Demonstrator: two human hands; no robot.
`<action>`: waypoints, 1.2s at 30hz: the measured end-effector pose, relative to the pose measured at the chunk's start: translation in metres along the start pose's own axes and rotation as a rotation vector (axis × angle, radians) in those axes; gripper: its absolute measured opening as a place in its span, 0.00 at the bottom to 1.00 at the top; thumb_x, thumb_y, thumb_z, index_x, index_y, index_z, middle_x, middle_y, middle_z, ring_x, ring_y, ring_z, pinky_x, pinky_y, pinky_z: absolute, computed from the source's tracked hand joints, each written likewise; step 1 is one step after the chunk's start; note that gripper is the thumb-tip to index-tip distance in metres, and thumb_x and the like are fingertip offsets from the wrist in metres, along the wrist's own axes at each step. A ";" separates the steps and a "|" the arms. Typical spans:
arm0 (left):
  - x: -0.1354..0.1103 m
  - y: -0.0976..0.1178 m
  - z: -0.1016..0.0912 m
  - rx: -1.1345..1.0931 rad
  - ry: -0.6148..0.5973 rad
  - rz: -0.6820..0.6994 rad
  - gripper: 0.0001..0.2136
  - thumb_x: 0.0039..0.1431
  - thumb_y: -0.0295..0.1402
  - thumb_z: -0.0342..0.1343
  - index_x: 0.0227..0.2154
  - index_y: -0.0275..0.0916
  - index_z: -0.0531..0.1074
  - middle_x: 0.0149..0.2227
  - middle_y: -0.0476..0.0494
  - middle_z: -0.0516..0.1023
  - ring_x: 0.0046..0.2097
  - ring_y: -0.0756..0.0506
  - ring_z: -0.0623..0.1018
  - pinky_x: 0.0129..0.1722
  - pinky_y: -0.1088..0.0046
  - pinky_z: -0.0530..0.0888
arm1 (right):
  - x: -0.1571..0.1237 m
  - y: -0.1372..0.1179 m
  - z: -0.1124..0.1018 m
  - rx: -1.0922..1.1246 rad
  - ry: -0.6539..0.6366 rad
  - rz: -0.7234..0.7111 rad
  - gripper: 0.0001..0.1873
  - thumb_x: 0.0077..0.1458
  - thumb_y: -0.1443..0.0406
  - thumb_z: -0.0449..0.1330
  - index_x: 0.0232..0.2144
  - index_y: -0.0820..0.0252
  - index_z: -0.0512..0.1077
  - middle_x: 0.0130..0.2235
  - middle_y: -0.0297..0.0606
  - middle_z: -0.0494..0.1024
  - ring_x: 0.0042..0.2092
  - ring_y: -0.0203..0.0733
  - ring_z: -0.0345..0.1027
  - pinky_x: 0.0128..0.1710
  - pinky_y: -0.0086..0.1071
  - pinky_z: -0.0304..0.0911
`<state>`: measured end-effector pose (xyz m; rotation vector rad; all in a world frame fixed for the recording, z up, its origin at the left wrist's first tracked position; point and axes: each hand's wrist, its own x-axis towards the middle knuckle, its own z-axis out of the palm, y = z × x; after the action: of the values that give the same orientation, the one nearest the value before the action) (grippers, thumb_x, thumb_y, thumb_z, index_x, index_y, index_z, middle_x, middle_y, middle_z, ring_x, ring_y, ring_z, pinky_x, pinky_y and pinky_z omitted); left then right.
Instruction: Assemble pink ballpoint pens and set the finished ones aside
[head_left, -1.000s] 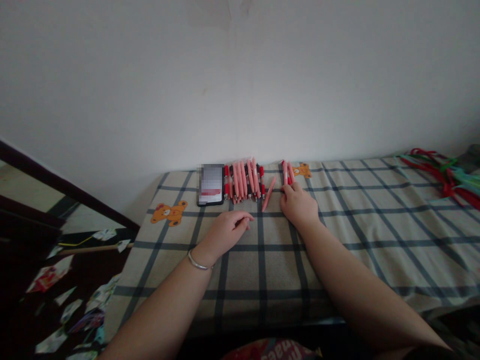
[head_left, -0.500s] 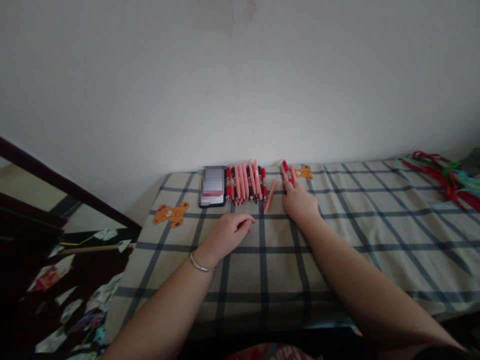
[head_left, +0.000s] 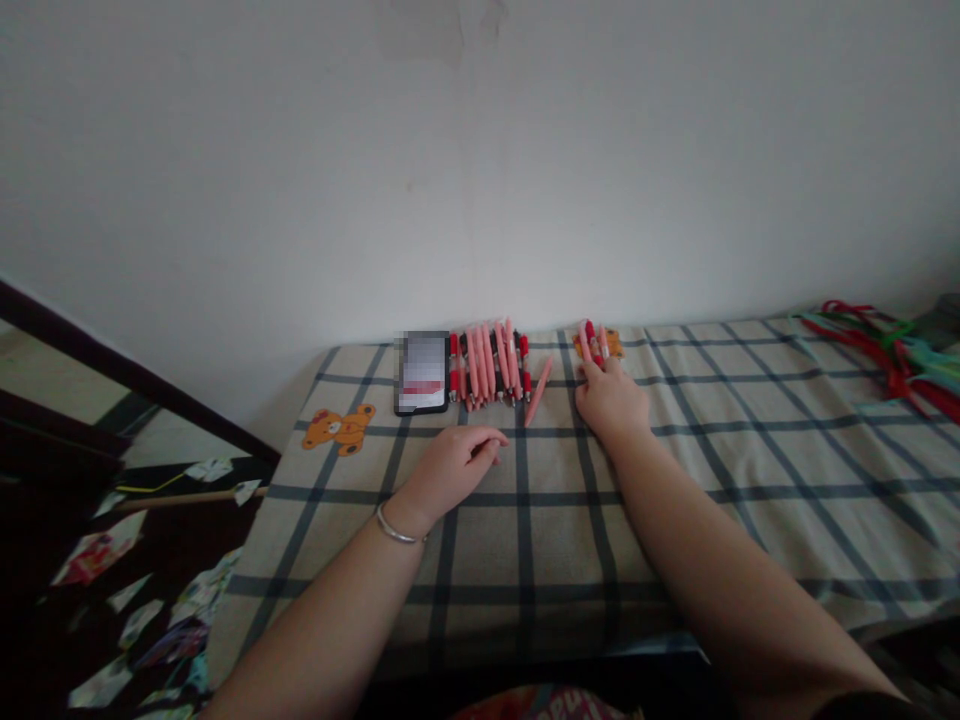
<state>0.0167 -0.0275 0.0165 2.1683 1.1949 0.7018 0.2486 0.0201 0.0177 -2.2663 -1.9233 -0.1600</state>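
My right hand [head_left: 613, 402] is closed over the lower ends of a few pink and red pens [head_left: 592, 340] near the wall, their upper parts sticking out past the fingertips. Just left of it, a single pink pen [head_left: 538, 390] lies slanted on the checked cloth. A row of pink, red and black pens [head_left: 487, 362] is packed side by side further left. Below that row rests my left hand [head_left: 459, 462], its fingers curled together with nothing visible in them; a silver bangle [head_left: 394, 524] circles the wrist.
A dark-framed tablet-like object [head_left: 422, 372], its face partly blurred, lies left of the pen row. The checked cloth [head_left: 495, 540] has printed bears. Coloured ribbons [head_left: 885, 350] are heaped at far right. The wall stands behind; a dark bed rail [head_left: 135, 365] runs along the left.
My right hand has moved slightly right, and the pens under its fingers have moved with it and stand straighter. My left hand and the pen row stay as they were.
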 end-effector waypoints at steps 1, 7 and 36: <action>0.000 0.000 0.000 0.003 -0.001 0.001 0.10 0.59 0.30 0.47 0.35 0.40 0.74 0.28 0.52 0.77 0.33 0.51 0.76 0.36 0.76 0.68 | 0.000 0.001 0.001 0.005 0.009 -0.003 0.20 0.57 0.64 0.46 0.49 0.57 0.68 0.51 0.51 0.65 0.42 0.52 0.69 0.35 0.41 0.66; 0.001 0.002 -0.001 0.019 -0.010 0.002 0.10 0.59 0.30 0.47 0.35 0.40 0.74 0.28 0.51 0.77 0.33 0.50 0.76 0.36 0.75 0.68 | -0.001 0.003 0.005 0.023 0.065 -0.021 0.19 0.56 0.65 0.47 0.47 0.59 0.70 0.48 0.51 0.66 0.40 0.50 0.70 0.34 0.39 0.65; 0.000 0.002 0.000 0.028 0.042 0.008 0.10 0.58 0.28 0.47 0.38 0.40 0.73 0.33 0.49 0.78 0.37 0.49 0.76 0.39 0.74 0.70 | -0.024 -0.009 -0.018 0.452 0.114 -0.848 0.09 0.56 0.67 0.52 0.38 0.57 0.71 0.39 0.39 0.76 0.43 0.41 0.65 0.45 0.35 0.60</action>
<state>0.0180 -0.0280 0.0175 2.1929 1.2246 0.7416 0.2361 -0.0051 0.0310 -1.0566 -2.4122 0.0467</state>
